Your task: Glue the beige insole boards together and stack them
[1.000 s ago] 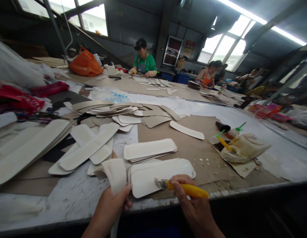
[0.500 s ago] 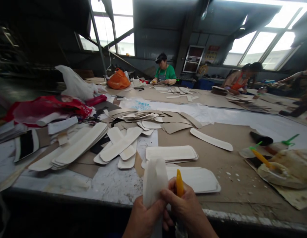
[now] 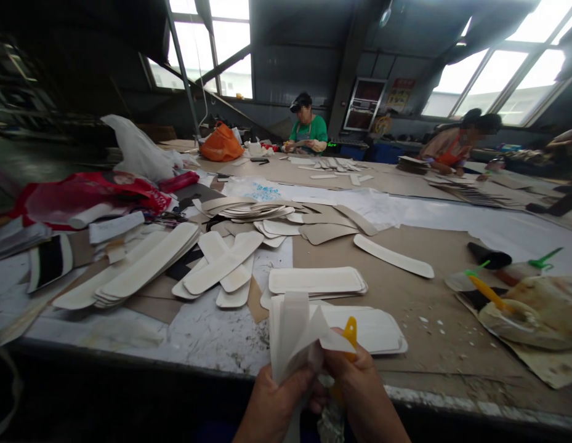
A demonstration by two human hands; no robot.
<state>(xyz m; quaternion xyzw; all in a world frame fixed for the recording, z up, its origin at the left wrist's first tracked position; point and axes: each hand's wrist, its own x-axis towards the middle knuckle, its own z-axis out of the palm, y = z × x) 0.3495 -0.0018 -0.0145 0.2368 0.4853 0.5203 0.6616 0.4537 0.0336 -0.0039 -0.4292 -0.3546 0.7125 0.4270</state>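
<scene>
My left hand (image 3: 276, 403) is closed around a white flexible strip (image 3: 292, 332), held upright at the table's near edge and folded or peeling apart at its top. Pressed against it, my right hand (image 3: 359, 394) grips a yellow-handled brush (image 3: 348, 335) with the handle pointing up; its bristles are hidden below my fingers. Right behind my hands lie two flat stacks of white rounded pieces (image 3: 318, 280), the nearer stack (image 3: 373, 329) partly covered by the strip.
Long white and tan strips (image 3: 147, 264) lie piled across the brown-paper-covered table (image 3: 433, 301). At the right sit a stained cloth bag (image 3: 539, 314) and a yellow-and-green tool (image 3: 484, 289). Red bags (image 3: 87, 191) lie left. Other people work at far tables (image 3: 306, 126).
My right hand lifted the brush off the flat stack and joined the left hand on the strip. The strip rose upright and its top has now split open.
</scene>
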